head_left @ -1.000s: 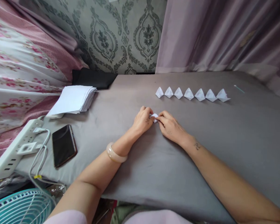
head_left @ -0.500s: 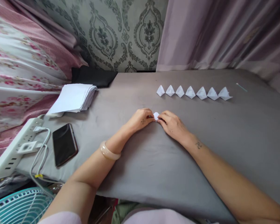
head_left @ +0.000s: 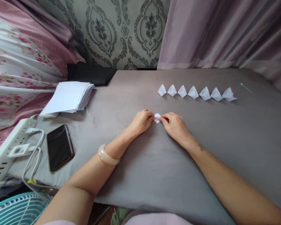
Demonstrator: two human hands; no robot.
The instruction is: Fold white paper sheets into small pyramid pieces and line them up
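one pinched paper [head_left: 157, 118], cloth edge [head_left: 121, 201] distant

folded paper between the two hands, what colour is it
White; the folded paper shows in the head view, held between left hand and right hand.

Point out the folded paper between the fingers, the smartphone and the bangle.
Folded paper [head_left: 157, 118]: head view, its exposed middle.
Smartphone [head_left: 60, 147]: head view, middle of its dark screen.
Bangle [head_left: 106, 157]: head view, lower curve of its band.
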